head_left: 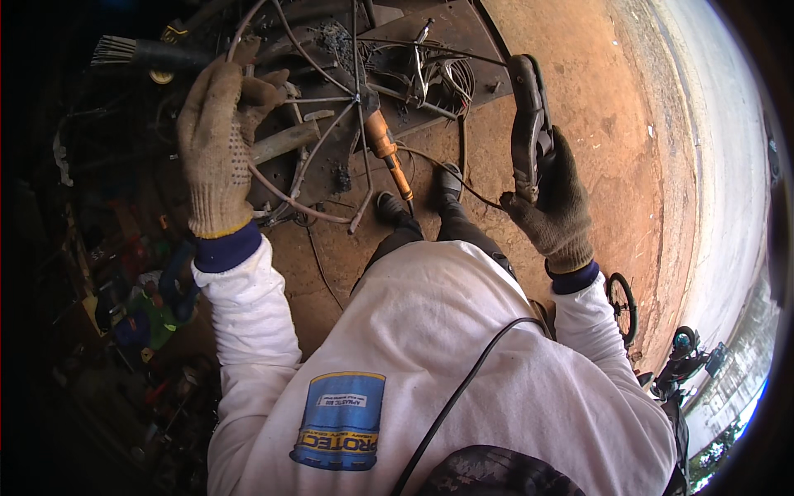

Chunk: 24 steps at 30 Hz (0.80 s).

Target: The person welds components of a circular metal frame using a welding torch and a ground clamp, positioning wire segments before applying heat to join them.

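Note:
My left hand (pixel 219 140) wears a knitted tan glove with its fingers curled round the rim of a round metal rod frame (pixel 285 198). Thin spokes of that frame meet at a hub near the table's edge. On the right, my gloved right hand (pixel 556 202) grips a dark welding electrode holder (pixel 528 124). A thin welding rod (pixel 438 47) sticks out of the holder's far end and points left across the table. Below the frame's hub lies an orange tool (pixel 385 145) with a cord; its exact kind is unclear.
The dark metal worktable (pixel 447 74) carries coiled wire (pixel 455 87) and dark bits of scrap. A brush-like bundle of bristles (pixel 116 51) lies far left. Cables cross the brown floor (pixel 579 50) by my feet. A bicycle wheel (pixel 622 306) and a motorcycle (pixel 686 355) stand at right.

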{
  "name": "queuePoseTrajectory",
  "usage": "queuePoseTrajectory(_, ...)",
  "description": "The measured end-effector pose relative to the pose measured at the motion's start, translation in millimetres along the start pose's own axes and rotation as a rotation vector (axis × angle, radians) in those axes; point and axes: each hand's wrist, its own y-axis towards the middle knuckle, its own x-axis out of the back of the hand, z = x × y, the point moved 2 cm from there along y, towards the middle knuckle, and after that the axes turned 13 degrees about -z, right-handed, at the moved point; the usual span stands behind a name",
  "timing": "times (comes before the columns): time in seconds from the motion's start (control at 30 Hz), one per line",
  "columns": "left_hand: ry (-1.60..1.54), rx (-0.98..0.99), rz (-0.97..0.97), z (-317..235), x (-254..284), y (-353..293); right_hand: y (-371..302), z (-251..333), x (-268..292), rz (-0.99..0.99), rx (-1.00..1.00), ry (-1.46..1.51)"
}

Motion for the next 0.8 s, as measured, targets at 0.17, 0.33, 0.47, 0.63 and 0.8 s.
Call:
queuePoseTrajectory(0.17, -0.005, 0.006, 0.014, 1, 0, 1, 5, -1, 4, 0.032, 0.036, -0.042)
queuePoseTrajectory(0.33, -0.010, 0.021, -0.014, 1, -1, 0, 13, 5, 8, 0.043, -0.051, 0.010)
queuePoseTrajectory(0.47, -0.009, 0.003, -0.010, 2, 0, 1, 35, 21, 13, 0.084, -0.129, 0.075)
queuePoseTrajectory(0.63, -0.002, 0.002, -0.008, 2, 0, 2, 55, 38, 17, 0.121, -0.126, 0.082)
queuePoseTrajectory(0.8, 0.016, 0.008, -0.012, 0, -1, 1, 66, 39, 16, 0.122, -0.169, 0.136)
